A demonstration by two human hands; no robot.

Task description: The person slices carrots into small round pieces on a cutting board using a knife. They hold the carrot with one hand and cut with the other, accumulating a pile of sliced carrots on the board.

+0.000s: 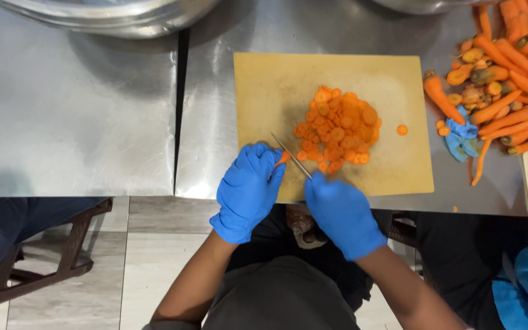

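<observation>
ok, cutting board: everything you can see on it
The cutting board is a tan rectangular slab, looks plastic, with dark staining near the middle. It lies flat on the steel table. A heap of carrot slices sits on it, with one stray slice to the side. The gloved left hand and right hand cover its near edge, the knife over it.

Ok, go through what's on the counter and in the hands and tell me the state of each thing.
Left hand: gloved, pinning a carrot stub on the board.
Right hand: gloved, gripping the knife, blade at the stub.
Slices: cut, heaped mid-board; one apart.
Whole carrots: uncut, piled off the board.
Spare glove: crumpled, by the carrots.
</observation>
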